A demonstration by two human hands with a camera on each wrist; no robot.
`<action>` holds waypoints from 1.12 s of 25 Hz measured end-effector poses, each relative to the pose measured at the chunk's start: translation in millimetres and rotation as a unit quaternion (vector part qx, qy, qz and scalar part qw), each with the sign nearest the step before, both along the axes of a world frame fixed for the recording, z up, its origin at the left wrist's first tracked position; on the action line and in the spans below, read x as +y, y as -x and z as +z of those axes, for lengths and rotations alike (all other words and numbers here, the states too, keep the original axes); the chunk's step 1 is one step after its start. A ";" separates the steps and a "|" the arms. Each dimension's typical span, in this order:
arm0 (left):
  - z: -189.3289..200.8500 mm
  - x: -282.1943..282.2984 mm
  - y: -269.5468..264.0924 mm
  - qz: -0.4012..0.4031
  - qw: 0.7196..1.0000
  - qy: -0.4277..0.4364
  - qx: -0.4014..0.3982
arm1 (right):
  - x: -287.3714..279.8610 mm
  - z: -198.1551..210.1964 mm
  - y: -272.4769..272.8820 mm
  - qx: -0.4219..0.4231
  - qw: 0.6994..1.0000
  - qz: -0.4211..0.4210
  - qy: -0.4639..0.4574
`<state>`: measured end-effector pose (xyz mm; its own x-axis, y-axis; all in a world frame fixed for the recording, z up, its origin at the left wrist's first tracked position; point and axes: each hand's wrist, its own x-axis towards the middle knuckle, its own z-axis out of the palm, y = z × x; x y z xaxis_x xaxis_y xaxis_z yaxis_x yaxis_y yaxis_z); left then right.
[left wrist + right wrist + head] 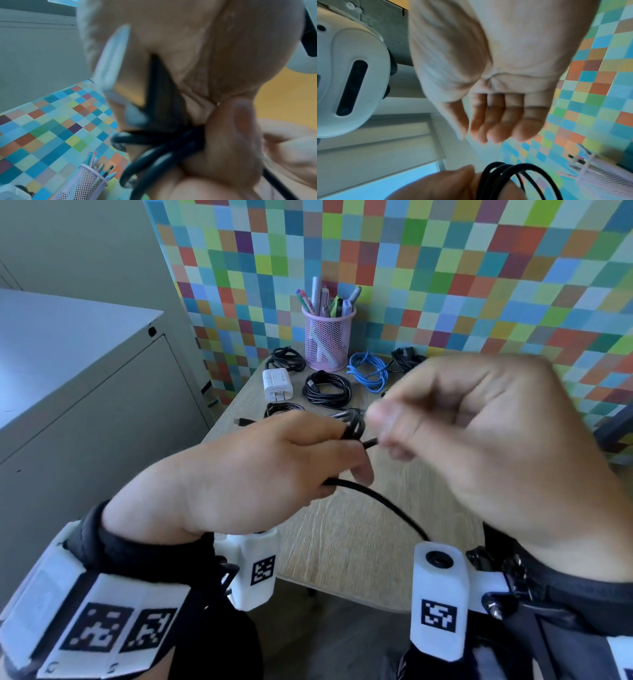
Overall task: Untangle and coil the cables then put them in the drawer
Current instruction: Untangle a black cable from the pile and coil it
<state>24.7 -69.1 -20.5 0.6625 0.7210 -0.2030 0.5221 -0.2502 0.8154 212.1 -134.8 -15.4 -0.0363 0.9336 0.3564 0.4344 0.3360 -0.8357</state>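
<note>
Both hands work above the near end of the pale wood-grain surface point(359, 542): our left hand point(260, 474) is clenched around a small bundle of thin black cable point(354, 426), and our right hand point(479, 433) is just beside it. The head view suggests its blurred fingertips pinch the short free end that sticks out of the bundle, but the right wrist view shows the fingers point(496, 121) only loosely bent with nothing plainly between them, so we cannot tell whether it grasps the cable.

We judge the step in hand to be finishing this coil. To do it well, we should keep the left grip firm so the loops stay stacked, lay each new turn the same size as the others, and wrap or tuck the last stretch around the bundle so it does not spring apart. One strand hangs from under the left hand and curves down toward the right wrist; it needs gathering in first.

The left hand is held palm-down with knuckles toward the camera, loops poking out past the thumb point(231, 135). The right hand is raised slightly higher, its back toward us.

Farther along the surface lie several black coiled cables point(327, 385), a loose blue cable point(368, 371), a white plug-in charger block point(277, 385) and a pink mesh pen holder point(327, 337). No drawer is identifiable.
</note>
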 end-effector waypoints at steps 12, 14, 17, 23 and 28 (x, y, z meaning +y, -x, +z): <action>-5.2 10.2 1.6 0.208 0.946 -0.249 -0.020 | 12.4 -27.4 -8.8 -0.069 0.994 -0.030 0.076; -7.6 10.1 1.8 0.195 0.957 -0.197 -0.082 | 15.4 -32.8 -7.2 -0.067 0.996 -0.052 0.029; -12.3 8.8 -0.9 0.150 0.972 -0.092 -0.158 | 19.1 -32.8 -10.7 -0.089 0.990 -0.095 -0.048; -18.8 4.9 -8.0 0.054 0.981 0.040 -0.181 | 19.2 -30.9 -12.3 -0.172 0.960 -0.119 -0.185; -16.9 1.8 -7.2 -0.009 0.968 0.126 -0.217 | 16.5 -32.0 -5.7 -0.024 0.995 -0.001 -0.096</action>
